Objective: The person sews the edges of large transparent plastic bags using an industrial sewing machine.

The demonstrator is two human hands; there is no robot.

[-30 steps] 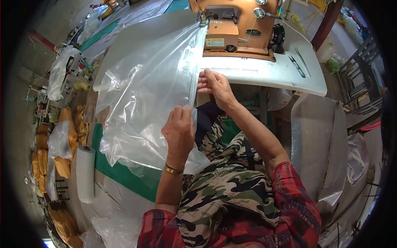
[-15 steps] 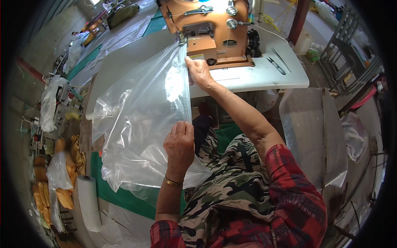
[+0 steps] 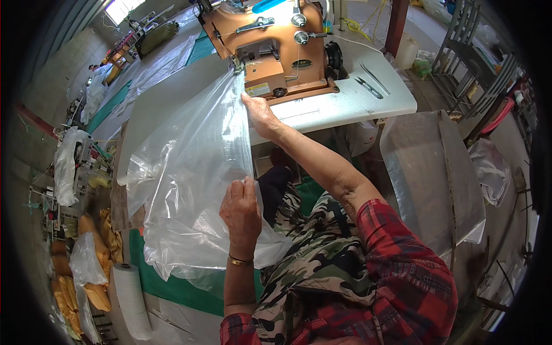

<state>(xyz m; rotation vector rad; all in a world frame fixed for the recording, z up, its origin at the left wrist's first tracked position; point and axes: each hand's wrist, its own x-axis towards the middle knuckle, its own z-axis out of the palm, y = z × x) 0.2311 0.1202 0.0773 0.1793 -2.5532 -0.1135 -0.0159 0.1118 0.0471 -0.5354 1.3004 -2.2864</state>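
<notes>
A large clear plastic sheet (image 3: 195,190) runs from under the needle of an orange-brown sewing machine (image 3: 305,52) down over the table's front edge toward my lap. Its right edge is drawn straight. My right hand (image 3: 261,117) grips that edge just below the machine's needle area, thumb on top, fingers partly hidden. Lower down, my left hand (image 3: 240,210) pinches the same edge, knuckles up. Between the two hands the edge is taut, while the rest of the sheet hangs in shiny folds to the left.
On the pale table (image 3: 345,103), thread snips (image 3: 368,88) and tweezers (image 3: 375,79) lie right of the machine. A translucent sheet (image 3: 417,172) hangs over a support at right. A white roll (image 3: 131,299) stands at lower left beside orange-yellow bags (image 3: 95,270). Green cloth (image 3: 167,287) covers some floor.
The view has shifted, so the machine and table appear further left. Both hands keep hold of the plastic edge, with little change in their grip.
</notes>
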